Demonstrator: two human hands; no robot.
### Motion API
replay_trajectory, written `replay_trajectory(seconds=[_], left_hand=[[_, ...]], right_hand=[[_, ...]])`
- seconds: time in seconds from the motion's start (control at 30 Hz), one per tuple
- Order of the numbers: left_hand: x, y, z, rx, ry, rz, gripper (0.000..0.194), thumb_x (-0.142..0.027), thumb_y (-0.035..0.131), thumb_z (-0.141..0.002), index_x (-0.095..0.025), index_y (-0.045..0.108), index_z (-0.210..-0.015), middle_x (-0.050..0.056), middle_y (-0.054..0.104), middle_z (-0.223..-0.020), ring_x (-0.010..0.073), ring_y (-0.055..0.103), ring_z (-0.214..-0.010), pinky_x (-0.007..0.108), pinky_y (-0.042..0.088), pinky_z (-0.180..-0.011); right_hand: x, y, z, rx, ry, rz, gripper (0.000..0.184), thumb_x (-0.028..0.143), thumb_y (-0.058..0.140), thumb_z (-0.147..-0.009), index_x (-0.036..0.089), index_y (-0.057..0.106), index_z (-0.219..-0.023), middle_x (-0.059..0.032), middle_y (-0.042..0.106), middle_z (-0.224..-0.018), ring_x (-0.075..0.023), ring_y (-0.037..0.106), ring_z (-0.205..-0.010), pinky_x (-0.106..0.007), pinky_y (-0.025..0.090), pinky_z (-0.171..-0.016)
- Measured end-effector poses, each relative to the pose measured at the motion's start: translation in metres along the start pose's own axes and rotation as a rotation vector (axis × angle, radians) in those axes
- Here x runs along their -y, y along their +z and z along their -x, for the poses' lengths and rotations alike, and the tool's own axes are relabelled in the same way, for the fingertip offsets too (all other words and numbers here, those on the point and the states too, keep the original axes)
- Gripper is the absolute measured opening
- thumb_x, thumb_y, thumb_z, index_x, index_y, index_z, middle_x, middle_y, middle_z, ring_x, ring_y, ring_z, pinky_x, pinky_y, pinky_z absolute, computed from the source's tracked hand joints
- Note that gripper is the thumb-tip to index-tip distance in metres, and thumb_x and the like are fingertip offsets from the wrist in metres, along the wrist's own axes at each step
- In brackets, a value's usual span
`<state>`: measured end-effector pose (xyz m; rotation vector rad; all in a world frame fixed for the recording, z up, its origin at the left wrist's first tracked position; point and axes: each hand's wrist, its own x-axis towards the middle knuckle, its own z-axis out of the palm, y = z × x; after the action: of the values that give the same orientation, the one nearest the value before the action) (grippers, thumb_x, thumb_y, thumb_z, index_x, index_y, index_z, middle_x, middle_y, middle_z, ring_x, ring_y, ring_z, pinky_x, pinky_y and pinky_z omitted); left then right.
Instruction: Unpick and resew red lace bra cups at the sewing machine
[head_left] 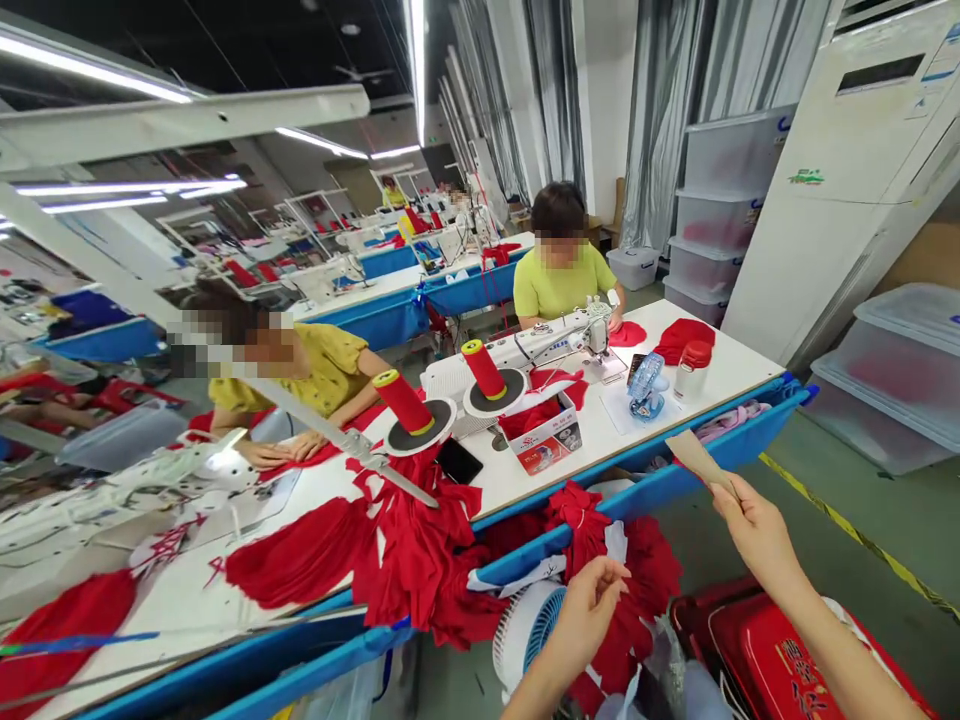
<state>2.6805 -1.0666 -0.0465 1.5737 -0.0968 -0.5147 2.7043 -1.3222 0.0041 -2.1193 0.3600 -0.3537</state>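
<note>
My right hand is closed on one end of a flat tan strip of card or paper, held up over the blue tray's edge. Lower and further left, my left hand has its thumb and fingers curled together in a pinch; what they hold, if anything, I cannot make out. Just behind those fingertips shows a white slip, against a bundle of red fabric with a tied top. A white and blue fan stands beside my left wrist.
The white sewing table bears red thread cones, an open box, a phone, a small blue fan and a jar. Two co-workers sit at sewing machines. A red case lies below my right arm.
</note>
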Motion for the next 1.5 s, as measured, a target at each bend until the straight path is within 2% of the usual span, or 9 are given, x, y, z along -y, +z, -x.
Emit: replay_trajectory(seconds=[0.17, 0.3, 0.43, 0.67, 0.87, 1.0, 1.17, 1.33, 1.5], left_hand=[[-0.037, -0.039, -0.039, 0.031, 0.108, -0.187, 0.014, -0.025, 0.058, -0.084, -0.021, 0.07, -0.089, 0.005, 0.072, -0.085, 0.0203, 0.062, -0.078, 0.031, 0.044, -0.074], [-0.082, -0.057, -0.083, -0.058, 0.286, -0.342, 0.017, -0.022, 0.056, -0.086, -0.022, 0.071, -0.093, 0.006, 0.073, -0.088, 0.0223, 0.064, -0.082, 0.032, 0.046, -0.076], [-0.133, -0.055, -0.152, -0.195, 0.46, -0.588, 0.017, -0.018, 0.057, -0.085, -0.023, 0.072, -0.092, 0.006, 0.073, -0.088, 0.022, 0.065, -0.081, 0.031, 0.047, -0.077], [-0.218, -0.052, -0.334, -0.442, 0.287, -0.763, 0.016, -0.009, 0.057, -0.086, -0.015, 0.072, -0.09, 0.009, 0.074, -0.099, 0.0237, 0.067, -0.1, 0.038, 0.049, -0.094], [-0.238, -0.066, -0.437, -0.605, 0.094, -0.83, 0.019, -0.032, 0.061, -0.094, -0.015, 0.067, -0.102, 0.008, 0.069, -0.114, 0.0219, 0.063, -0.111, 0.047, 0.048, -0.101], [-0.231, -0.07, -0.466, -0.599, 0.044, -0.805, 0.019, -0.032, 0.064, -0.092, -0.014, 0.068, -0.095, 0.007, 0.07, -0.107, 0.0213, 0.064, -0.107, 0.046, 0.05, -0.099], [-0.232, -0.074, -0.474, -0.615, 0.045, -0.662, 0.014, -0.025, 0.067, -0.089, -0.014, 0.066, -0.081, 0.005, 0.07, -0.095, 0.0199, 0.064, -0.1, 0.043, 0.05, -0.095], [-0.248, -0.066, -0.474, -0.613, 0.12, -0.336, 0.016, -0.015, 0.066, -0.084, -0.014, 0.059, -0.07, 0.003, 0.065, -0.076, 0.0147, 0.061, -0.076, 0.03, 0.049, -0.076], [-0.26, -0.044, -0.462, -0.507, 0.204, 0.049, 0.02, -0.018, 0.062, -0.086, -0.017, 0.051, -0.069, -0.004, 0.052, -0.059, 0.0063, 0.042, -0.048, 0.021, 0.036, -0.052]], right_hand=[[0.018, -0.004, -0.042, -0.024, -0.079, 0.343, 0.049, 0.055, 0.041, -0.087, 0.023, 0.071, -0.108, -0.0023, 0.058, -0.051, -0.0246, 0.052, -0.047, -0.031, 0.033, -0.046], [0.028, -0.004, -0.083, 0.02, -0.108, 0.193, 0.047, 0.055, 0.044, -0.084, 0.02, 0.069, -0.104, -0.0004, 0.054, -0.051, -0.0225, 0.049, -0.047, -0.031, 0.035, -0.047], [0.032, 0.002, -0.132, 0.061, -0.181, 0.059, 0.043, 0.055, 0.043, -0.083, 0.019, 0.065, -0.094, -0.0007, 0.055, -0.057, -0.0206, 0.051, -0.053, -0.03, 0.041, -0.051], [0.027, 0.008, -0.218, 0.108, -0.261, -0.077, 0.045, 0.057, 0.045, -0.085, 0.019, 0.065, -0.097, -0.0024, 0.062, -0.065, -0.0202, 0.057, -0.059, -0.029, 0.046, -0.055], [0.02, 0.004, -0.268, 0.148, -0.277, -0.001, 0.049, 0.055, 0.042, -0.088, 0.02, 0.07, -0.108, -0.0056, 0.072, -0.076, -0.0225, 0.063, -0.066, -0.03, 0.048, -0.061], [0.022, 0.007, -0.288, 0.232, -0.265, 0.144, 0.049, 0.055, 0.038, -0.091, 0.024, 0.07, -0.111, -0.0043, 0.072, -0.071, -0.0236, 0.065, -0.061, -0.03, 0.044, -0.055], [0.029, 0.018, -0.302, 0.286, -0.263, 0.24, 0.045, 0.049, 0.035, -0.093, 0.026, 0.069, -0.111, -0.0033, 0.072, -0.069, -0.0246, 0.066, -0.061, -0.029, 0.038, -0.052], [0.026, 0.031, -0.31, 0.345, -0.311, 0.177, 0.044, 0.05, 0.034, -0.096, 0.026, 0.066, -0.114, -0.0049, 0.074, -0.078, -0.0248, 0.067, -0.07, -0.029, 0.042, -0.056], [0.028, 0.036, -0.313, 0.412, -0.321, 0.264, 0.043, 0.047, 0.031, -0.098, 0.026, 0.066, -0.111, -0.0042, 0.071, -0.075, -0.0241, 0.065, -0.067, -0.029, 0.038, -0.055]])
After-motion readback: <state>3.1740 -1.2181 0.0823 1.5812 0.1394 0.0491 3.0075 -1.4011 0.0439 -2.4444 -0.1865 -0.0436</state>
